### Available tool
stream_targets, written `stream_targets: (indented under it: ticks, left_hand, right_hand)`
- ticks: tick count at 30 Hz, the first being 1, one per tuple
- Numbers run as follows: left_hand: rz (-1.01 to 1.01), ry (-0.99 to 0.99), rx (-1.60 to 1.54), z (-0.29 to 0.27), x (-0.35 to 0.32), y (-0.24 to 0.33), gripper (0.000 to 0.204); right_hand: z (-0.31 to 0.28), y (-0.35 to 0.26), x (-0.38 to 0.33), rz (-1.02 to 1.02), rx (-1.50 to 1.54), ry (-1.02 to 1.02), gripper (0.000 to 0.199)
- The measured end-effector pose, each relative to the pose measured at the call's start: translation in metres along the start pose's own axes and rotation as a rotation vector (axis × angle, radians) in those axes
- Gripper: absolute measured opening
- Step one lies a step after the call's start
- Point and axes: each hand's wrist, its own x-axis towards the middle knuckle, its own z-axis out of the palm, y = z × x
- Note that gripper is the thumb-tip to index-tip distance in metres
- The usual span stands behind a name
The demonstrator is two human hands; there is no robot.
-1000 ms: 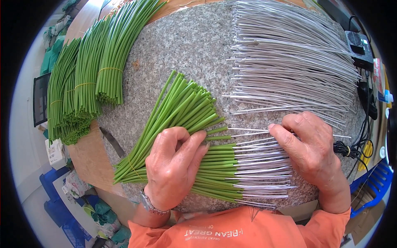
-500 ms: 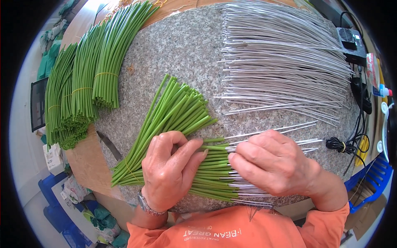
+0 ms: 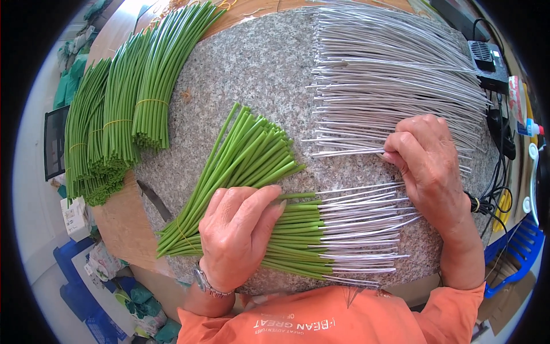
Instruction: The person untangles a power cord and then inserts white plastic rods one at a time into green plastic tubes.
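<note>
My left hand (image 3: 238, 229) is closed over a fanned bundle of thin green plastic tubes (image 3: 258, 143), its thumb and forefinger pinching at the upper edge of the lower group. A yellow rubber band (image 3: 182, 228) ties the bundle's left end. Out of the lower tubes' right ends stick silvery wires (image 3: 361, 229), partly inside them. Up and to the right, my right hand (image 3: 427, 166) pinches the near edge of a wide spread of loose metal wires (image 3: 389, 74); thumb and forefinger grip a light wire end (image 3: 349, 153). Its other fingers are curled.
More banded bundles of green tubes (image 3: 152, 86) lie at the far left. A dark knife-like blade (image 3: 153, 200) rests beside the left of my bundle. At the right edge are a black device (image 3: 487, 60) and coiled black cables (image 3: 478, 203). Everything lies on a speckled stone-look top (image 3: 229, 69).
My right hand has moved up and right, from the wires in the lower tubes to the loose wires. The left hand stays on the bundle.
</note>
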Motion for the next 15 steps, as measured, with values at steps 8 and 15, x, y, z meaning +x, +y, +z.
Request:
stream_targets:
  ticks: [8, 15]
  left_hand:
    - [-0.045, 0.035, -0.061, 0.0006, -0.0038, -0.0001, 0.040]
    - [-0.005, 0.052, -0.029, 0.0010, -0.0033, -0.0026, 0.040]
  right_hand:
    - [-0.0013, 0.0035, -0.0003, 0.021, -0.042, 0.019, 0.020]
    - [-0.0048, 0.0026, -0.0032, 0.035, 0.038, 0.166, 0.023]
